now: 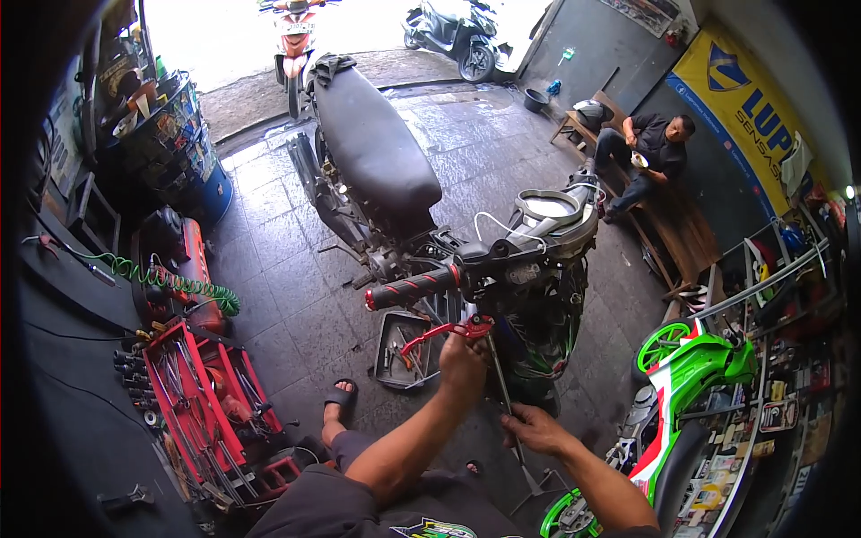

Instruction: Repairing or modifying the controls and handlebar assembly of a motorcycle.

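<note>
A partly stripped motorcycle with a long black seat (368, 152) stands before me. Its black-and-red handlebar grip (413, 289) juts toward the left. Just below the grip, my left hand (463, 372) is closed on a red lever assembly (432, 336), at its pivot end. My right hand (529, 428) is lower, closed round a long metal rod (496, 368) that runs from beside the lever down toward the floor; it looks like a long-handled wrench. A shallow tray (389, 377) with tools lies beneath the handlebar.
A red toolbox (179, 394) and compressor (193, 247) are at left, a blue drum (212, 185) behind. A person sits on a wooden bench (682, 242) at right holding a bowl. A green minibike (708, 368) and cluttered shelves stand right. Two scooters (448, 45) are outside the doorway.
</note>
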Demonstrator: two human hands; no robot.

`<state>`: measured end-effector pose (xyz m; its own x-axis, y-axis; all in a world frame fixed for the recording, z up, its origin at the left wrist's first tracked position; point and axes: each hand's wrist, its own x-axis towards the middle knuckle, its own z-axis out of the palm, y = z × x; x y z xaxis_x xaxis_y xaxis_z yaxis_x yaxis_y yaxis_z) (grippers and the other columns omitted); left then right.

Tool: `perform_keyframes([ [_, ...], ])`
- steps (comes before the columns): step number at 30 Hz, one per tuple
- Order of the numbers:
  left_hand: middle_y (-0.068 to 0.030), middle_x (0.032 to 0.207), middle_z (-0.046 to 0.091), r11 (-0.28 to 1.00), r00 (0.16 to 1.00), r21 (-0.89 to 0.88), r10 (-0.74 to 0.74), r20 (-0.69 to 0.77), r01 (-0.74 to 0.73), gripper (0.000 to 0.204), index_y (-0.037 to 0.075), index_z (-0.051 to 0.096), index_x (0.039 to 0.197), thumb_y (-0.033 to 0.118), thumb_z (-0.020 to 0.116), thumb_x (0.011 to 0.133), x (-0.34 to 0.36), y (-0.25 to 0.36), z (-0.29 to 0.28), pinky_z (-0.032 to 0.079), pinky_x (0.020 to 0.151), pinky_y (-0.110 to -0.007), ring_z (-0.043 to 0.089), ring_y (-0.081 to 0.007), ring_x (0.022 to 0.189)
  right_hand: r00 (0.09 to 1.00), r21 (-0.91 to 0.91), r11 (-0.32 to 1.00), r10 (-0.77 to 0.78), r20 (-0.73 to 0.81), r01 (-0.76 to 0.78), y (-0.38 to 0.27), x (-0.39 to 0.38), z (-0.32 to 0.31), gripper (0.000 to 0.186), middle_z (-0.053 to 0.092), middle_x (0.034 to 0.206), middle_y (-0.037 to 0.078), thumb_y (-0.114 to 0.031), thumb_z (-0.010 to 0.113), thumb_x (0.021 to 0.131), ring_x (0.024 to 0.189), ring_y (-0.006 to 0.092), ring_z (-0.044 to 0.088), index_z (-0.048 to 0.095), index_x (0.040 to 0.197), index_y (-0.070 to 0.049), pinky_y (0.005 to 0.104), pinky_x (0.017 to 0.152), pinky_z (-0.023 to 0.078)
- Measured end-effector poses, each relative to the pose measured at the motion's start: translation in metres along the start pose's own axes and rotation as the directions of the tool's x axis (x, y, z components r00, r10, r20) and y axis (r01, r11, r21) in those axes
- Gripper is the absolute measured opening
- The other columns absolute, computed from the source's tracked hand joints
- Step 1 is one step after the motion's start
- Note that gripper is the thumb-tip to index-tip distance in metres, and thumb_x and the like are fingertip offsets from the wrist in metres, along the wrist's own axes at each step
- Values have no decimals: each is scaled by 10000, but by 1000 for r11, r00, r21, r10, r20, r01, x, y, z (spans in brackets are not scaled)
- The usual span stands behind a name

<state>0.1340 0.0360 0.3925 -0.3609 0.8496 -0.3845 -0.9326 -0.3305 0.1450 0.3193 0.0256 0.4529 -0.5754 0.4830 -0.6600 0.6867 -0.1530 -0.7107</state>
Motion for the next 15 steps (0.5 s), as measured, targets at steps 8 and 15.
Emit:
perform_keyframes([
  [8,-81,1134,634,984,932,-178,66,357,-1,245,58,575,1159,191,483,974,39,32,15,472,918,-365,589,-212,1059,985,18,998,61,-162,-58,54,-16,23,287,562,667,5,-307,550,959,622,86,585,580,920,-24,267,582,455],
  [15,-84,1101,642,994,947,-37,113,302,-107,237,45,577,1158,172,491,978,29,30,18,525,813,-336,623,-201,978,965,219,973,123,-230,-72,72,-33,29,248,566,742,16,-254,515,981,626,113,602,558,915,-19,271,594,496],
])
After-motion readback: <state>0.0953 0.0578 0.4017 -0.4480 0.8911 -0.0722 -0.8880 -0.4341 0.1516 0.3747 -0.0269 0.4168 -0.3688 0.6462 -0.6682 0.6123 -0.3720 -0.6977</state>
